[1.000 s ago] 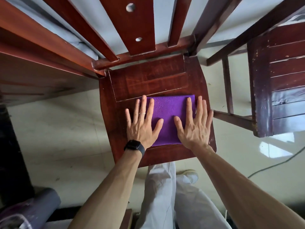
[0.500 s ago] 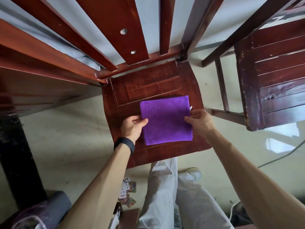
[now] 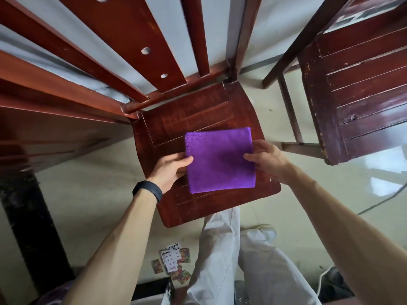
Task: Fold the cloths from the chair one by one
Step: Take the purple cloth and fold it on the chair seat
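Cloth: the purple cloth (image 3: 220,159), folded square, sits over the front of the chair seat (image 3: 198,115); I cannot tell whether it rests there or is lifted.
Left grip: the left grip (image 3: 170,170) pinches the cloth's left edge, thumb on top.
Right grip: the right grip (image 3: 267,160) pinches the right edge, thumb on top.
Arms: both reach forward and down, hands facing inward.
Doing it well: probably a lift-off; raise both sides level so the layers stay stacked.

No word, brand or number can be read anywhere; the only signs are suit marks on the playing cards (image 3: 171,258) scattered on the floor (image 3: 88,172), with black spade pips on one and red pips on another, their corner figures too small to tell.
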Action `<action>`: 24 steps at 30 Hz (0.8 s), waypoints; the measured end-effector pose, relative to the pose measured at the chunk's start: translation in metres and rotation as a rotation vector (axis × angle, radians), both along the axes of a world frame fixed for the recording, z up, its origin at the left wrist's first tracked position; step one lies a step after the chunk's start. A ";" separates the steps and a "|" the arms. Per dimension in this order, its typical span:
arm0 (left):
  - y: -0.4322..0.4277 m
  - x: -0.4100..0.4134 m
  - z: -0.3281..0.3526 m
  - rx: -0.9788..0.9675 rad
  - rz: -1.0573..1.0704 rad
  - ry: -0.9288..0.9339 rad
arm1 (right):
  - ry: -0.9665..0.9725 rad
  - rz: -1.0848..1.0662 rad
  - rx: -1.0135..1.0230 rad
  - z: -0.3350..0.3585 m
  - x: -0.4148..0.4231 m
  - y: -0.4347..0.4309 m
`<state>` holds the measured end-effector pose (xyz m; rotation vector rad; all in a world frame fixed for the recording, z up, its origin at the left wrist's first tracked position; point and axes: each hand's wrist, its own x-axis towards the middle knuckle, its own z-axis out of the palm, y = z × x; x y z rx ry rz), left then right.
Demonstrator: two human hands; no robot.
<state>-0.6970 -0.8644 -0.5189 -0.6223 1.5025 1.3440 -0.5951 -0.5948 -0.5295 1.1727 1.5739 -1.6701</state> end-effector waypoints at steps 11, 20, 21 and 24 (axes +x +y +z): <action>0.092 0.020 0.121 0.315 -0.208 0.124 | 0.292 -0.254 -0.188 0.138 0.087 0.095; 0.275 0.082 0.364 0.525 -0.511 0.338 | 0.635 -0.471 0.105 0.384 0.232 0.212; 0.299 0.093 0.392 0.551 -0.549 0.371 | 0.676 -0.504 0.145 0.412 0.253 0.224; 0.369 0.131 0.472 0.648 -0.677 0.455 | 0.790 -0.589 0.292 0.487 0.313 0.257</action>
